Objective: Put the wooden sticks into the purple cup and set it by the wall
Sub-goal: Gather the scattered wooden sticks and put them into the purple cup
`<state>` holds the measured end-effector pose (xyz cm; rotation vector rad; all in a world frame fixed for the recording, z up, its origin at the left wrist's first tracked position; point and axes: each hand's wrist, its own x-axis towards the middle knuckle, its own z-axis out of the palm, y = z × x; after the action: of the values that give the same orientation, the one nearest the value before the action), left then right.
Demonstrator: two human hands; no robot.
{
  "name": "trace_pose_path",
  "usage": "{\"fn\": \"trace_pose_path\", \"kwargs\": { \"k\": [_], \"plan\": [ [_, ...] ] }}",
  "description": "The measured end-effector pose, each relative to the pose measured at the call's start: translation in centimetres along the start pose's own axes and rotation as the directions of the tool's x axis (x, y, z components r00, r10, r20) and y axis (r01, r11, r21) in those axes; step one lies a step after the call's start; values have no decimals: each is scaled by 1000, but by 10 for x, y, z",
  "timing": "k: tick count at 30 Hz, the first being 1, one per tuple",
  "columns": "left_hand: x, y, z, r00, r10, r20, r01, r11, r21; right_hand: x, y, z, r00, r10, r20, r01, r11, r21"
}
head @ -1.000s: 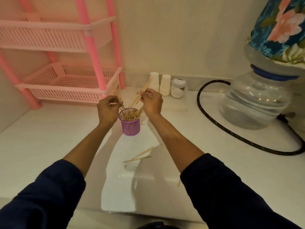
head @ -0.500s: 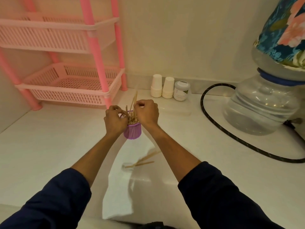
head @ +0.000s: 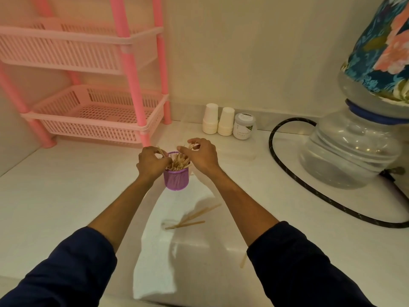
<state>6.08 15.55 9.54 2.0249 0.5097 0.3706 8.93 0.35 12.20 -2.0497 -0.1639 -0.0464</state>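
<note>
While both hands work at a purple cup (head: pixel 176 179), a pale counter (head: pixel 66 191) in a cream-walled corner is seen from above.

The cup is stood mid-counter, well apart from the wall (head: pixel 243 52), and is filled with wooden sticks (head: pixel 178 163). The left hand (head: pixel 150 163) is curled at its rim, fingers pinched on a stick; the right hand (head: pixel 200 155) is held over it, fingertips closed on another. Loose sticks (head: pixel 190 219) are left on the counter nearer the viewer, and one more (head: pixel 243 261) is seen by the right sleeve. A pink basket rack (head: pixel 93 111) is set at the left. Two stacks of paper cups (head: pixel 218 124) and a small jar (head: pixel 243 129) are lined along the wall, a black hose (head: pixel 287 171) is looped across, and a water bottle (head: pixel 349 151) under a floral cover (head: pixel 380 54) is placed at the right.
</note>
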Motion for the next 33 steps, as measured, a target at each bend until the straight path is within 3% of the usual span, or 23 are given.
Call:
{"fn": "trace_pose_path", "kwargs": {
  "k": [2,4,9,12,15,17,20,22,29,33],
  "plan": [
    [0,7,2,1000,20,8,-20,999,-46,0,-4,-2,1000,-5,-4,5,998,70],
    [3,13,4,998,46,53,-43,997,-60,1,-3,-1,999,-37,10,36,999,34],
    [9,19,15,957,116,265,-127,992,25,-2,8,4,959,-66,274,139,957,-254],
    [8,19,19,957,93,275,-103,994,21,-4,12,3,974,-137,180,176,959,-220],
    [8,22,20,978,185,96,-174,979,-108,-7,14,-1,963,-268,14,267,949,-170],
    [9,25,21,964,262,46,-253,956,-146,-6,15,-6,948,-311,61,317,921,-227],
    [18,26,24,932,330,148,-328,944,-39,-6,16,-9,941,-236,241,307,897,-319],
    [27,27,25,929,316,191,-324,946,13,-9,16,-10,949,-242,201,297,900,-320],
    [42,35,24,943,296,153,-321,930,181,-17,20,-26,968,-252,-24,241,946,-217],
    [51,40,28,863,278,422,-405,879,250,-25,26,-44,975,-218,-34,209,962,-175]
  ]
}}
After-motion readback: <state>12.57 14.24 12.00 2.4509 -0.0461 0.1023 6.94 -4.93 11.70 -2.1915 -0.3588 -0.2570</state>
